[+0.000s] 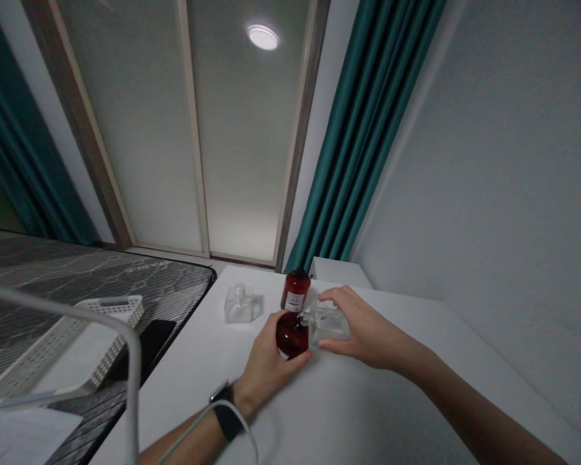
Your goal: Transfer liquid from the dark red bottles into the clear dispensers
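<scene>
My left hand (270,368) wraps around a round dark-red bottle (291,334), which lies tilted on its side. My right hand (363,326) grips a clear square glass bottle (330,325) from the right, its neck pressed toward the red bottle. A black watch (226,411) sits on my left wrist. Just behind my hands, an upright dark-red bottle (295,290) with a white label stands on the white table (348,413). Farther left, another clear square bottle (239,303) stands apart from my hands.
A white slotted basket (107,337) and a black flat object (150,345) rest on a patterned grey surface (91,284) beyond the table's left edge. A white cable (133,387) arcs across the near left. A wall rises along the right.
</scene>
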Motion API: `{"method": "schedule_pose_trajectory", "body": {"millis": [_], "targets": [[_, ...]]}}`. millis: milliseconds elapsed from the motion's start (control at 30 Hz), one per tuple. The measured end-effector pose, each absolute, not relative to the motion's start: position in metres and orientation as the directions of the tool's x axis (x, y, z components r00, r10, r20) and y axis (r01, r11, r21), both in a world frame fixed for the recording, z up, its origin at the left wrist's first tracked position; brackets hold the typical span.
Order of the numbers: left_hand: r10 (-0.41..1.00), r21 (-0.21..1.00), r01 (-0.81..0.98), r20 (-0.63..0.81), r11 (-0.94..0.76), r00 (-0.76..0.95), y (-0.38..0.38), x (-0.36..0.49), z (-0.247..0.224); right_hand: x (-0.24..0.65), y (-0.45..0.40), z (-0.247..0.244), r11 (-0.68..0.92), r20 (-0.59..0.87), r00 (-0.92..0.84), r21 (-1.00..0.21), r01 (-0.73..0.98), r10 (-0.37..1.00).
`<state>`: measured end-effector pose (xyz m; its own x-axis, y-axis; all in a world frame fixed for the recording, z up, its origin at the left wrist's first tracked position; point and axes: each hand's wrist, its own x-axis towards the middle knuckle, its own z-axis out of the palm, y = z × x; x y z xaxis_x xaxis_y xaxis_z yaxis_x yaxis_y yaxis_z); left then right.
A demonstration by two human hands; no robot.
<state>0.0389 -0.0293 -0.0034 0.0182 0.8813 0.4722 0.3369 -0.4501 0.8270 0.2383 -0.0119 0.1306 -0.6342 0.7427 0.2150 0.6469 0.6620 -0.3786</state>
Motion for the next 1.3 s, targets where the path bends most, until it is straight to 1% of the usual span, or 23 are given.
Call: {"method": "schedule_pose_trajectory", "body": {"millis": [633, 867, 1300], "targets": [[0.898, 0.845, 0.325, 0.438, -0.424, 0.032, -0.0294, 0.0398, -0.0042, 0.2396, -0.0101, 0.1313, 0.686, 0.226, -0.657, -0.381, 0.620, 0.719], [0.893, 0.847, 0.308, 0.450, -0.434, 0.021, -0.0303, 0.0399, -0.0033, 0.2393, -0.0088, 0.1331, 0.685, 0.203, -0.665, -0.370, 0.627, 0.719], [0.895, 0.849, 0.303, 0.446, -0.433, 0.028, -0.0307, 0.0402, -0.0020, 0.2397, -0.0086, 0.1330, 0.692, 0.216, -0.667, -0.366, 0.622, 0.713]]}}
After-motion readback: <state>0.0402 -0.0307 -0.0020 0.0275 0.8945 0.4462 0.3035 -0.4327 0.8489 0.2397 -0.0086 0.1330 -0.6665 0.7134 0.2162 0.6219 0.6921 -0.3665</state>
